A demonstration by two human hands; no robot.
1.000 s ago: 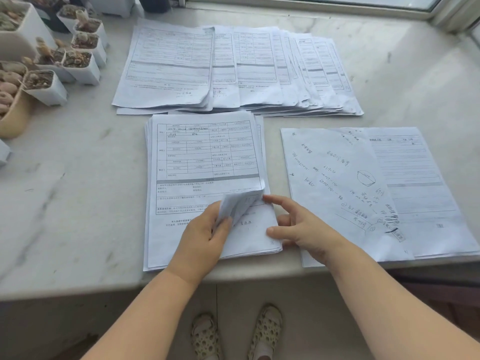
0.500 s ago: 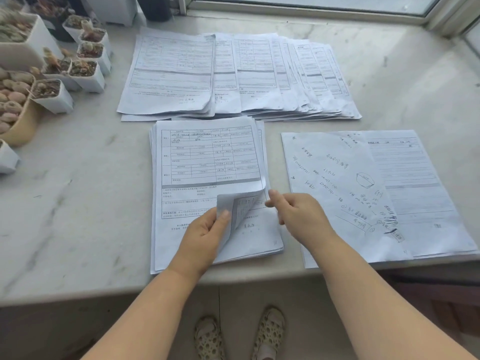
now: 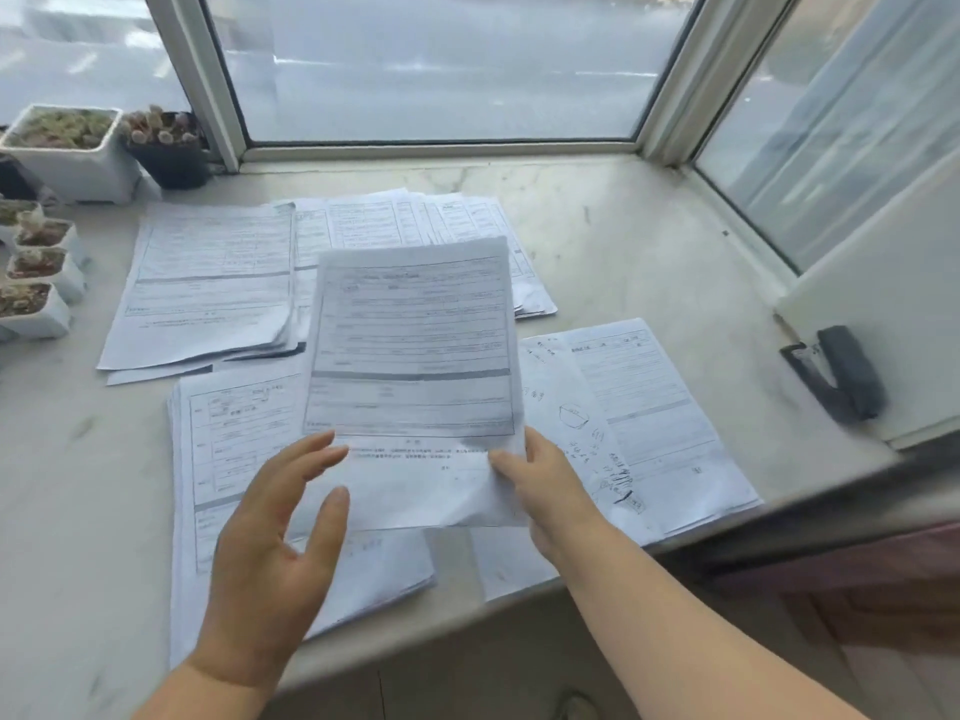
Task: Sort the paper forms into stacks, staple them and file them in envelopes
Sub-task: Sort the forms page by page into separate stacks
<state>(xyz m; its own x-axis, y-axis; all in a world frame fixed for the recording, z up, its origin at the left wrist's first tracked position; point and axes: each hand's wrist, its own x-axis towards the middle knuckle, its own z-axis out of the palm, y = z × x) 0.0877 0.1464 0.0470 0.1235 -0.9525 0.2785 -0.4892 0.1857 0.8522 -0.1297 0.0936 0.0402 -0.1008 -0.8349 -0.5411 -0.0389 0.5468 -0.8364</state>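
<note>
My right hand (image 3: 550,491) pinches the lifted form (image 3: 415,366) at its lower right corner, mid-frame, long axis running up-frame; my left hand (image 3: 275,553), fingers spread, hovers at its lower left edge.

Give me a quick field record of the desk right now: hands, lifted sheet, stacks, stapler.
right hand: pinches the lifted white printed form at its lower right edge
left hand: open, fingers spread beside the sheet's lower left
near stack of white forms: on the grey marble sill, beneath the raised sheet
fanned row of forms: farther back
handwritten sheet pile: to the right
dark grey stapler: far right, untouched
envelopes: none visible
</note>
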